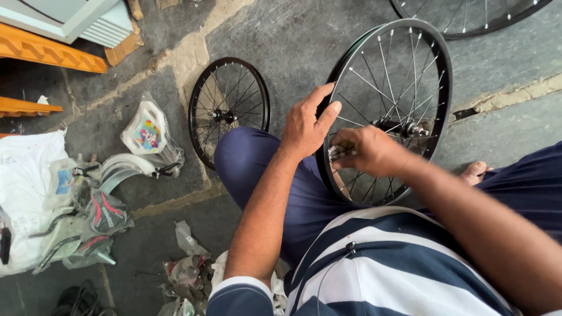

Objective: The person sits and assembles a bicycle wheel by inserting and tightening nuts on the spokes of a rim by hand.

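Bicycle wheel (pixel 410 70) stands upright against the knee; left hand (pixel 305 123) clasps its rim, right hand (pixel 366 151) pinches a small metal tool at a spoke.

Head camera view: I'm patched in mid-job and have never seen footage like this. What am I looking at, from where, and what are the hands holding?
This is one picture from a camera worn on a person's head, looking down at their own lap and hands. No machine is involved. The person sits on a grey stone floor and steadies a black spoked bicycle wheel against their knee. The left hand grips its rim; the right hand pinches a small silvery tool or fitting among the spokes, too small to identify. A smaller black spoked wheel stands beside it, and part of a third wheel shows at the top edge. Plastic-wrapped bicycle parts lie at the left.
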